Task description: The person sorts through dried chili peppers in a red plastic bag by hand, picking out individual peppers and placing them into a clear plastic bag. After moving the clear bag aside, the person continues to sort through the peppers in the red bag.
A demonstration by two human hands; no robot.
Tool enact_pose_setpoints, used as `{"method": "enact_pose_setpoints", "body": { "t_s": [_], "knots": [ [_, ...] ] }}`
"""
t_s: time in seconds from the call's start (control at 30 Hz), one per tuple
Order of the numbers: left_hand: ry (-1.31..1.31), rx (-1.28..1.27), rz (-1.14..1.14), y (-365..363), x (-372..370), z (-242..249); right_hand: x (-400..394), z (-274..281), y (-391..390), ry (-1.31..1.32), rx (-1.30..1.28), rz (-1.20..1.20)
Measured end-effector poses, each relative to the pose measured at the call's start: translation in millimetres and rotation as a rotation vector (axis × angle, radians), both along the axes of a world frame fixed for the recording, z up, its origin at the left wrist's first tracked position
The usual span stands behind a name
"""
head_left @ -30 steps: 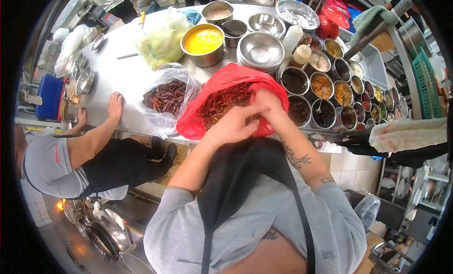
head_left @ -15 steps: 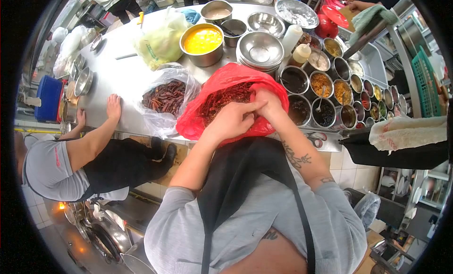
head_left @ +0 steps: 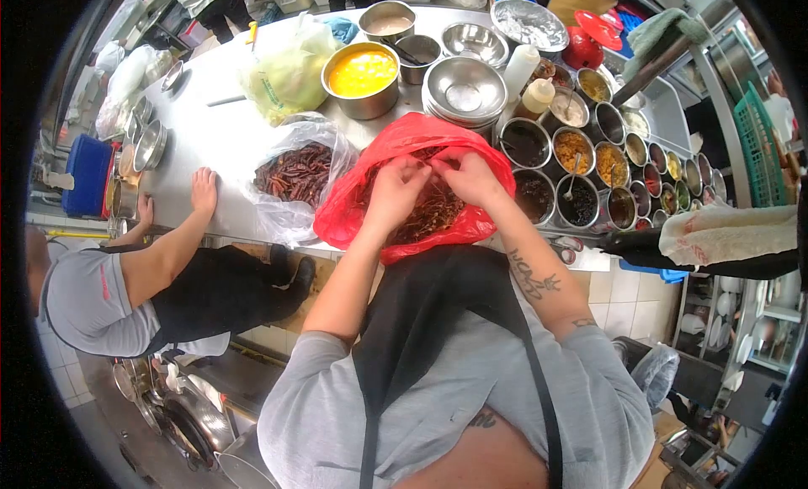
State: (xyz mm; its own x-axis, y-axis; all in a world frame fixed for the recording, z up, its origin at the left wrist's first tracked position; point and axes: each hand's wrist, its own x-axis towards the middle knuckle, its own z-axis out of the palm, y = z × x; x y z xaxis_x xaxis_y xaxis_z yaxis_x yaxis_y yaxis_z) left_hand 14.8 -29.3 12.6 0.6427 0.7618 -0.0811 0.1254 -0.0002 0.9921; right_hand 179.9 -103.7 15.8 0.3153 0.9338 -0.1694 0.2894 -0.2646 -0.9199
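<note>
A red plastic bag (head_left: pixel 358 204) lies open at the near edge of the steel counter, with dried red chillies (head_left: pixel 429 211) inside. Over the bag's opening are both hands, close together with their fingertips pinched. My left hand (head_left: pixel 402 184) is on the left, and my right hand (head_left: pixel 461 173) is beside it on the right. Whatever small thing sits between the fingertips is too small to make out. Directly left of the red bag, a clear plastic bag (head_left: pixel 328 148) holds larger dark red chillies (head_left: pixel 295 173).
Behind stand a pot of yellow liquid (head_left: pixel 362 72), stacked steel bowls (head_left: pixel 465 89) and a pale green bag (head_left: pixel 286 77). Many condiment pots (head_left: pixel 576 201) fill the right side. At the left, a co-worker (head_left: pixel 101 295) rests both hands on the counter (head_left: pixel 181 127).
Both hands have moved up and deeper over the red bag, and more chillies show below them. My right hand has left the bag's right rim. A person's hands at the top right have gone from view.
</note>
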Motion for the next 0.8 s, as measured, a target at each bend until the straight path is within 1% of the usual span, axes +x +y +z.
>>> {"method": "enact_pose_setpoints", "body": {
  "t_s": [0.03,0.07,0.13,0.17,0.23,0.27,0.33,0.4,0.43,0.47,0.53,0.6,0.63,0.67,0.7,0.77,0.8],
  "knots": [
    [0.009,-0.016,0.052,1.2,-0.1,-0.4,-2.0,8.9,-0.9,-0.014,-0.018,0.028],
    [0.06,0.036,0.066,3.5,-0.8,-0.5,-3.9,14.1,-1.8,-0.028,-0.035,0.055],
    [0.162,0.141,0.088,7.5,-1.9,4.8,-2.8,9.2,-4.7,-0.251,-0.033,0.053],
    [0.274,0.26,0.102,8.2,-3.2,8.0,-1.0,6.1,-7.0,-0.363,-0.032,0.049],
    [0.496,0.5,0.13,10.3,-4.8,13.5,7.7,-0.5,-9.9,-0.487,-0.195,0.135],
    [0.434,0.423,0.067,10.8,-4.7,13.4,10.9,-3.3,-9.4,-0.549,-0.275,0.179],
    [0.309,0.27,-0.061,9.2,-5.8,10.6,6.1,6.2,-9.8,-0.542,-0.341,0.218],
    [0.317,0.451,-0.228,8.8,-7.0,-4.2,2.3,10.4,-8.8,-0.563,-0.376,0.264],
    [0.442,0.375,-0.29,4.3,-3.8,5.5,2.0,6.8,-7.6,-0.587,-0.381,0.288],
    [0.368,0.49,-0.268,3.5,-4.2,-9.0,3.1,2.8,-7.0,-0.612,-0.387,0.306],
    [0.472,0.463,-0.243,-0.7,-2.6,-7.8,2.6,1.8,-9.9,-0.596,-0.323,0.278],
    [0.424,0.47,-0.233,-1.0,-4.6,-8.3,2.7,-13.9,-12.6,-0.55,-0.195,0.203],
    [0.401,0.472,-0.224,-0.1,-5.1,-8.6,0.9,-16.5,-12.3,-0.478,-0.148,0.147],
    [0.375,0.416,-0.226,1.3,-5.6,-9.0,0.7,-18.9,-9.8,-0.406,-0.098,0.095],
    [0.353,0.36,-0.226,2.7,-6.9,-8.3,2.0,-15.1,-5.5,-0.263,-0.117,0.088],
    [0.299,0.249,-0.207,1.2,-5.5,-8.6,1.7,-9.7,-2.9,-0.17,-0.057,0.079],
    [0.304,0.242,-0.198,0.4,-3.4,-5.2,0.4,-3.9,-3.7,-0.121,-0.027,0.078]
  ]
}}
